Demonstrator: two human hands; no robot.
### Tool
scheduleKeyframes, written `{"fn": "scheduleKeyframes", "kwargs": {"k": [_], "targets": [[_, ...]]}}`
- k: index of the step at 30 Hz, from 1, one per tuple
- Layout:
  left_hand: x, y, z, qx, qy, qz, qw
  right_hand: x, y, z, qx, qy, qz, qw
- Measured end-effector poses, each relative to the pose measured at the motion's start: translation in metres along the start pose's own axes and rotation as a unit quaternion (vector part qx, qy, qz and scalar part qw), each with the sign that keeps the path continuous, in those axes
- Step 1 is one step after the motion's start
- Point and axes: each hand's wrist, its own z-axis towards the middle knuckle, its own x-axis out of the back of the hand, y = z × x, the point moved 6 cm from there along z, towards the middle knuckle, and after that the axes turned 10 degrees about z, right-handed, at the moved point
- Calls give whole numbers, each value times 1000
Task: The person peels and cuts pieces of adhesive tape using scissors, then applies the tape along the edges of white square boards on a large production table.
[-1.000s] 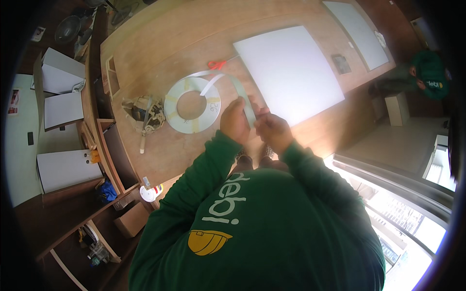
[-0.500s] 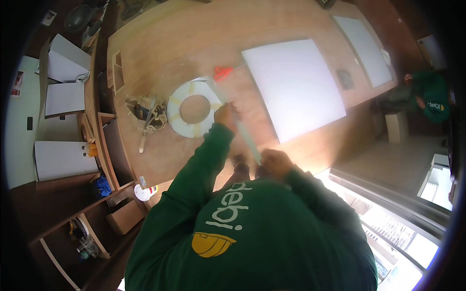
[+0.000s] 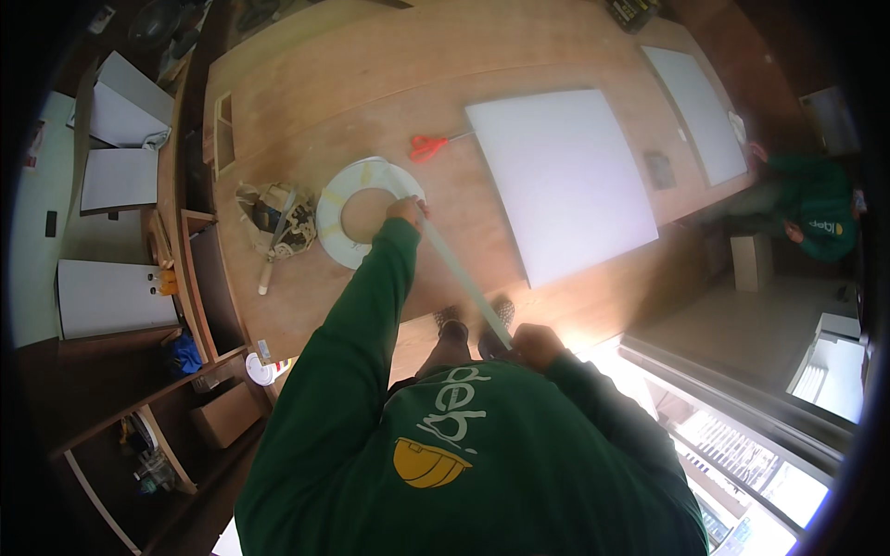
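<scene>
A pale strip [image 3: 466, 283], looking like edge banding, stretches from the coil toward my body. Its upper part is pinched in my left hand [image 3: 406, 213], right beside the coil's right rim. Close to my waist, my right hand [image 3: 535, 347] is closed on the strip's lower end. The wide white coil [image 3: 334, 215], bound with yellowish tape, lies flat on the wooden table. Red-handled scissors [image 3: 428, 148] rest to the right of the coil, their blades running toward a white panel [image 3: 563, 181].
Left of the coil lies a crumpled brown bag [image 3: 276, 218] with a handled tool [image 3: 266, 276] across it. Another white panel [image 3: 697, 111] is on the far right of the table [image 3: 371, 79]. A person in green [image 3: 820, 208] is at the right. Wooden shelving [image 3: 211, 287] borders the left.
My left hand has shifted left and up, close against the coil. My right hand has come down toward my waist, and the strip between them spans a longer length.
</scene>
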Motion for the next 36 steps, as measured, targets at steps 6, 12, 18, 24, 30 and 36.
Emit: {"fn": "scheduleKeyframes", "kwargs": {"k": [6, 12, 18, 24, 30, 36], "targets": [[-12, 19, 20, -27, -48, 21, 998, 8, -24, 3, -22, -10, 40, 999], [-48, 40, 7, -26, -2, 37, 999, 1, 20, 20, -37, 36, 39, 998], [-27, 53, 38, -34, -14, 69, 997, 7, 13, 27, -42, 32, 15, 998], [-16, 46, 57, -57, -50, 44, 996, 17, -26, 21, -111, -6, 42, 993], [-61, 120, 39, -118, -68, 66, 988, 36, -1, 45, -50, 23, 127, 990], [-37, 238, -47, -170, -92, -23, 981, 77, -110, 74, 14, -70, 204, 976]]}}
